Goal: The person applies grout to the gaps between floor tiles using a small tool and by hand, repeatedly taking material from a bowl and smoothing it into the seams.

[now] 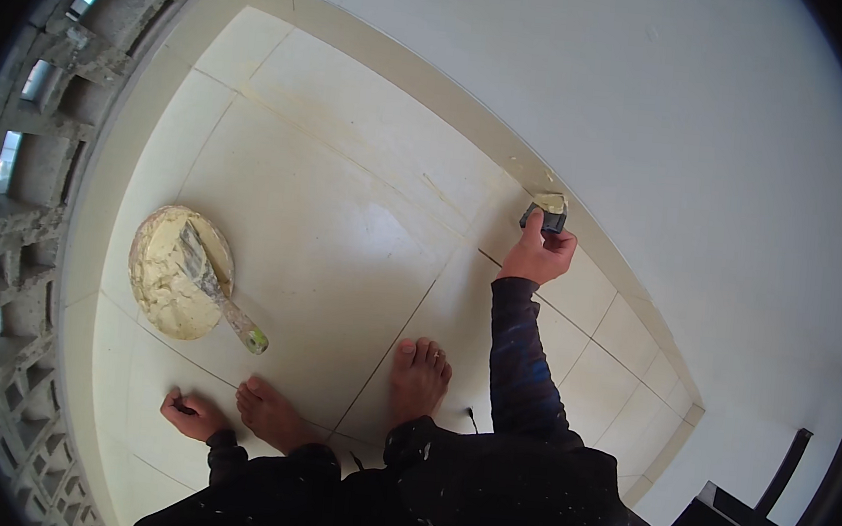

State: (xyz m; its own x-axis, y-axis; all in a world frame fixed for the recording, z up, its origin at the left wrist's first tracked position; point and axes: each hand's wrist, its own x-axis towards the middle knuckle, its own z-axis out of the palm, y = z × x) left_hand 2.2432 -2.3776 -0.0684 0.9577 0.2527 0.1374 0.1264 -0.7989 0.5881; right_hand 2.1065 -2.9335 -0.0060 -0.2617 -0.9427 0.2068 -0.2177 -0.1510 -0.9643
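My right hand [538, 254] reaches out to the foot of the wall, its thumb and fingers closed on a small black spreader [545, 220]. Cream paste [550, 203] sits along the spreader's far edge, close against the beige skirting tile [509, 153]. Low on the left, my left hand [193, 415] hangs loosely curled beside my left foot; only dark shade shows in its hollow. Ahead of it, a round tub [231, 248] is filled with the same cream paste. A smeared putty knife [210, 281] lies across the tub, its green-tipped handle sticking out over the rim toward me.
Pale floor tiles [314, 245] with dark joints stretch beneath me, some joints smeared with paste. My bare feet [420, 382] stand near the middle. A pierced block wall [43, 169] borders the left. At lower right, a black object [737, 520] is by the white wall [667, 154].
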